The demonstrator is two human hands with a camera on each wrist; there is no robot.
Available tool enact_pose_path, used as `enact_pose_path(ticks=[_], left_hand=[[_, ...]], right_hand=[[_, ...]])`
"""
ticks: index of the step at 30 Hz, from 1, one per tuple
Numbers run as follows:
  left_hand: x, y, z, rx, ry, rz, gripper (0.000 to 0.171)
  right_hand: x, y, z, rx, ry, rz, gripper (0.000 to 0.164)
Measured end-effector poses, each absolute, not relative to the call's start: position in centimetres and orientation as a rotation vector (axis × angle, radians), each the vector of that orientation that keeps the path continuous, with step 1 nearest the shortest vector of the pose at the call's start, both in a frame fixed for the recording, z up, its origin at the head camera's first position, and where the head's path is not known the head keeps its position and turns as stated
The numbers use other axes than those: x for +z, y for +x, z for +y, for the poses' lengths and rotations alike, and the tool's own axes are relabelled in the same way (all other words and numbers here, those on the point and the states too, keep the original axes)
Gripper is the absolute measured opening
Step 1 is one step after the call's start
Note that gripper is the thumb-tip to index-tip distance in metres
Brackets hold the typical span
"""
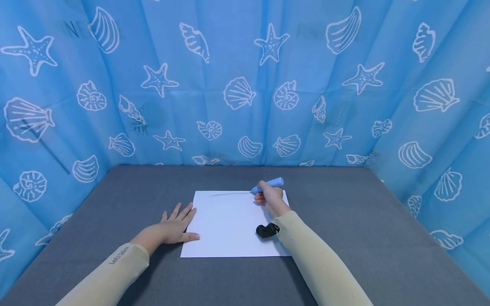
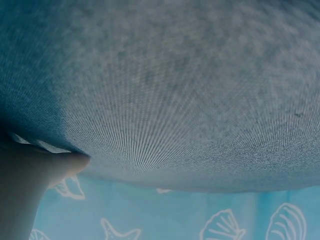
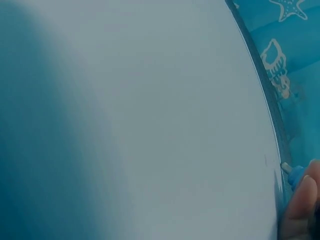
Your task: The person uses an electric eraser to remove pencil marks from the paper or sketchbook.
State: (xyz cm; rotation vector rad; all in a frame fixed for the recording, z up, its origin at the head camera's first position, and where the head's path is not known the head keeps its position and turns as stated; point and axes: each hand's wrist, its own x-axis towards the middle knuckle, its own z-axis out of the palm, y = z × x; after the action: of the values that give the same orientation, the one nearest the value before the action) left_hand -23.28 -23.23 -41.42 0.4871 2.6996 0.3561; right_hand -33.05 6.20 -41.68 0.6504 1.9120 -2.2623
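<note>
Sleeves (image 1: 325, 259) lay closest; right hand (image 1: 271, 199) held pen (image 1: 274, 182).
Left hand (image 1: 175, 228), spread wide, needed to press the paper (image 1: 226, 225) flat.

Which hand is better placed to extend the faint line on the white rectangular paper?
Right hand, likely: it grips the blue cylindrical marker near the line; the left hand touches the paper, holding nothing.

Paper (image 1: 229, 225) flat on table (image 1: 383, 238), near middle. Curtain (image 1: 245, 63) behind table and along both sides. Left hand (image 1: 174, 227) across paper's left edge, thumb on sheet. Right hand (image 1: 271, 199) over paper's far right part, marker (image 1: 269, 184) in fingers, tip at far edge. Drawn line (image 1: 229, 194) left of tip. Wrist camera (image 1: 266, 231) nearer, over paper.
</note>
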Motion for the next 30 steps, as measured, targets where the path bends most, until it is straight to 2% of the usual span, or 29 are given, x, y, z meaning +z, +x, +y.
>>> enact_pose_path(ticks=[11, 21, 30], left_hand=[[-41.2, -23.1, -23.1, 0.345, 0.492, 2.715, 0.097], [-43.2, -24.2, -24.0, 0.368, 0.510, 2.726, 0.107], [-43.1, -24.4, -24.1, 0.354, 0.507, 2.714, 0.108]], right_hand=[[-41.7, -33.0, 6.3, -2.237, 0.633, 1.934, 0.016], [-41.9, -32.9, 6.6, -2.275, 0.577, 1.880, 0.024], [-41.9, -32.9, 6.5, -2.255, 0.587, 1.921, 0.017]])
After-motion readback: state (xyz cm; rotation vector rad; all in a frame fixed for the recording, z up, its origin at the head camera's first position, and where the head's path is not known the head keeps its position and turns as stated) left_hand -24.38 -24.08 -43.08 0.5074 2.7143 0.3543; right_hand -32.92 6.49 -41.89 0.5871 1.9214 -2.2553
